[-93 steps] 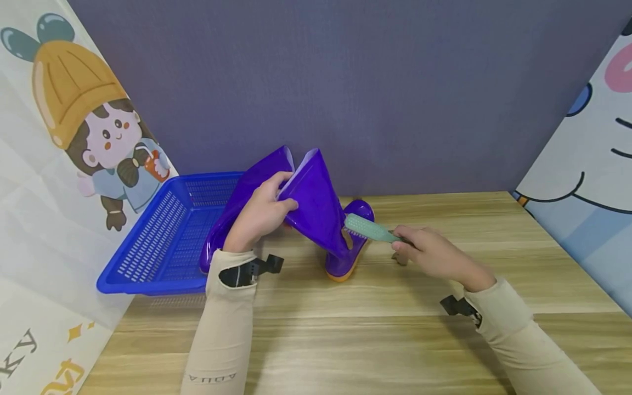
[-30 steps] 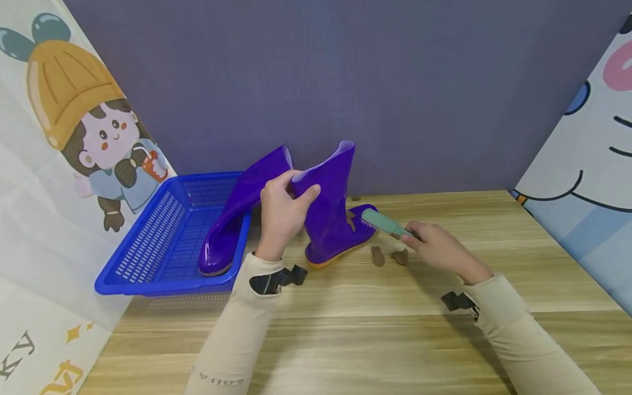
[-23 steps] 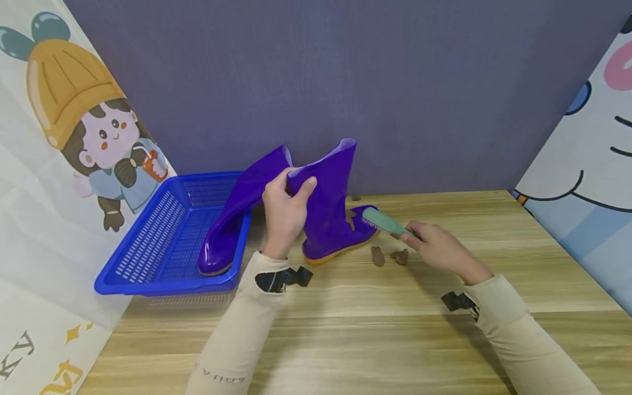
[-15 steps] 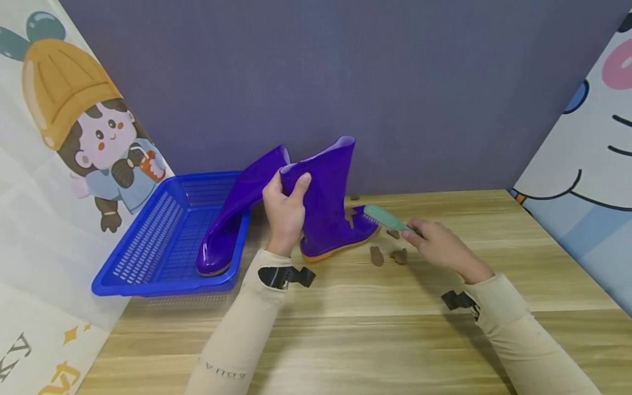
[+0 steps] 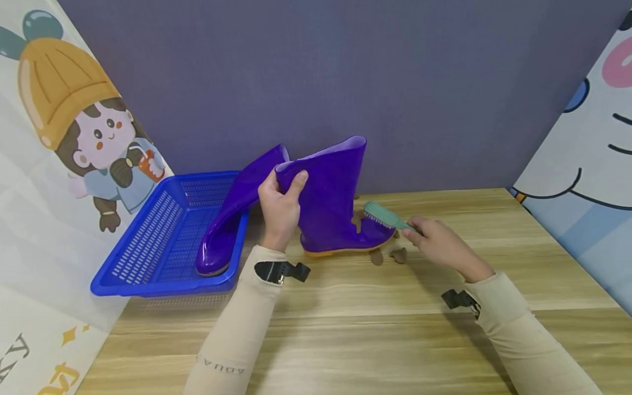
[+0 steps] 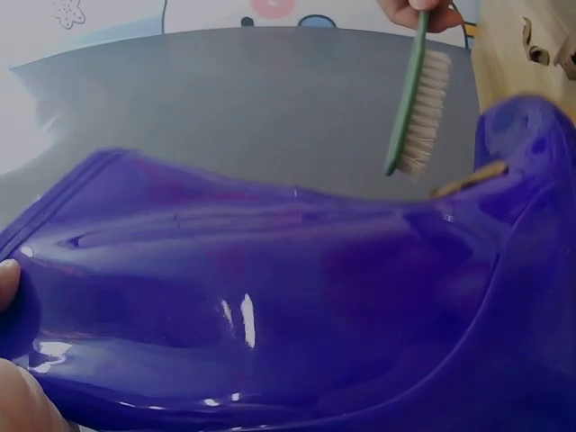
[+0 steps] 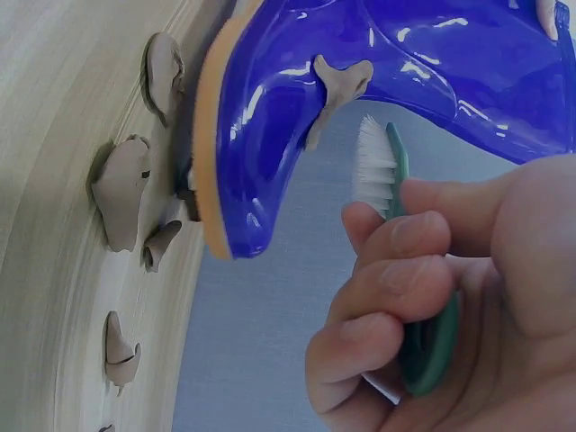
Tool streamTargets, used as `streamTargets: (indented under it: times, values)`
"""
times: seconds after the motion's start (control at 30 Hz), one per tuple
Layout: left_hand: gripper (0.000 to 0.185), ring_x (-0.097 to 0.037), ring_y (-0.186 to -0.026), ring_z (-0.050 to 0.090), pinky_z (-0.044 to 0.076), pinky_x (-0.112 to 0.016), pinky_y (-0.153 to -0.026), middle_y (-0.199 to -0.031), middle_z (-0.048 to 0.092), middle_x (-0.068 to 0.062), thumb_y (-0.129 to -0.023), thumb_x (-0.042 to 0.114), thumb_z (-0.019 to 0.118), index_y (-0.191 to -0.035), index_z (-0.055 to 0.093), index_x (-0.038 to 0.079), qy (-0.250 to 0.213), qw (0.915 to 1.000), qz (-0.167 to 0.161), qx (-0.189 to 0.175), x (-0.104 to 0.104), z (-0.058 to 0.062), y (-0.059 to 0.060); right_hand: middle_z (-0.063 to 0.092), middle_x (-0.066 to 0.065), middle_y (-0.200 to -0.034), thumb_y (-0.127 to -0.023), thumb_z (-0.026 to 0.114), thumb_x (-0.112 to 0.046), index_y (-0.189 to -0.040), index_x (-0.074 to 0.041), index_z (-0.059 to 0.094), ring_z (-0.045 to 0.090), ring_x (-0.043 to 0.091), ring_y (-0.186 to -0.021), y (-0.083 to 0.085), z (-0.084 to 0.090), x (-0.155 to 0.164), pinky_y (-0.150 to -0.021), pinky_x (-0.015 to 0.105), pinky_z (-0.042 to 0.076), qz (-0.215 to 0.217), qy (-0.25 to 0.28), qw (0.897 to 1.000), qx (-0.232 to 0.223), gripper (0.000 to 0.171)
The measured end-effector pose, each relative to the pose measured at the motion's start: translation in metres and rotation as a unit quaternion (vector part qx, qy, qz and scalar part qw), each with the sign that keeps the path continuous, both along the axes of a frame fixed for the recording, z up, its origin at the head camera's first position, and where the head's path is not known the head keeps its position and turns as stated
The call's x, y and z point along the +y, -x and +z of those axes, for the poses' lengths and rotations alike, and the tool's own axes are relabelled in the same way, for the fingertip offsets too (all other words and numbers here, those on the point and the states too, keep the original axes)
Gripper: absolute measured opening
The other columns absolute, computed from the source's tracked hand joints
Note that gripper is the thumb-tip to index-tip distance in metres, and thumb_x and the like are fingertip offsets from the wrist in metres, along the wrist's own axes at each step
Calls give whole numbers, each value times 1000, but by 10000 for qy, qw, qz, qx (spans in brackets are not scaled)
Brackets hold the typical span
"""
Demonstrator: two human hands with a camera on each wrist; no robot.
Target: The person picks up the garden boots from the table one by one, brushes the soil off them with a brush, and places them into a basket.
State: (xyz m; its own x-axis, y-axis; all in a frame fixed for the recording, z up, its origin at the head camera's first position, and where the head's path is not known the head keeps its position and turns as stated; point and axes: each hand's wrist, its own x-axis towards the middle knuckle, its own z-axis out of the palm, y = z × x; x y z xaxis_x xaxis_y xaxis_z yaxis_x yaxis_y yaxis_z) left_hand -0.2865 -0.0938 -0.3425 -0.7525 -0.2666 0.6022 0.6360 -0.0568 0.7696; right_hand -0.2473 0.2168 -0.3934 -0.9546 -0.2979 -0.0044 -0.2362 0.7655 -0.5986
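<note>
A purple rain boot with an orange sole stands upright over the table, its toe to the right. My left hand grips the rim of its shaft, thumb on the outer side. A brown clay-like patch clings to the boot's instep. My right hand holds a green brush by its handle. In the right wrist view its white bristles point at the instep, apart from the patch. Whether the sole touches the table, I cannot tell.
At the left, a blue plastic basket holds another purple boot, its shaft leaning over the right rim. Several brown clay-like pieces lie on the wooden table near the boot's toe. A grey panel rises behind the table.
My left hand first turned the boot from a tilt to upright, then its toe swung right. The brush left the boot's surface, staying near the toe. More brown pieces show on the table.
</note>
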Motion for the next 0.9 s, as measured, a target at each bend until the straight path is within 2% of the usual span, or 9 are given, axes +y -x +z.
streamTargets:
  times: [0.23, 0.5, 0.67, 0.9]
  values:
    - [13, -2, -72, 63, 55, -21, -67, -79, 67, 12, -91, 2, 73, -98, 67, -8, 227, 9995, -165, -146, -2, -5, 5, 45, 1, -69, -110, 46, -30, -108, -5, 62, 39, 15, -56, 0, 0, -1, -51, 30, 36, 54, -104, 9998, 166, 30]
    - [14, -5, -74, 63, 55, -22, -70, -82, 67, 9, -88, 0, 72, -99, 67, -6, 409, 9979, -353, -366, -9, 0, 3, 48, 1, -73, -109, 47, -26, -120, 0, 64, 40, 15, -60, 0, -4, -10, -54, 29, 36, 188, 38, 9992, 348, 33]
    - [26, -7, -80, 62, 54, -21, -73, -89, 67, 7, -81, 0, 75, -106, 69, -5, 563, 9971, -366, -366, -12, 6, 1, 46, 1, -73, -110, 46, -28, -109, -1, 62, 40, 15, -60, -2, -11, -19, -51, 29, 35, 113, 275, 9993, 227, 32]
    - [35, -13, -90, 69, 58, -26, -80, -102, 74, -3, -81, 13, 86, -112, 72, 5, 865, 9925, -680, -531, -16, 10, -1, 47, 0, -72, -108, 49, -30, -90, -7, 58, 44, 16, -62, -2, -23, -32, -54, 29, 38, -96, 437, 9986, 294, 31]
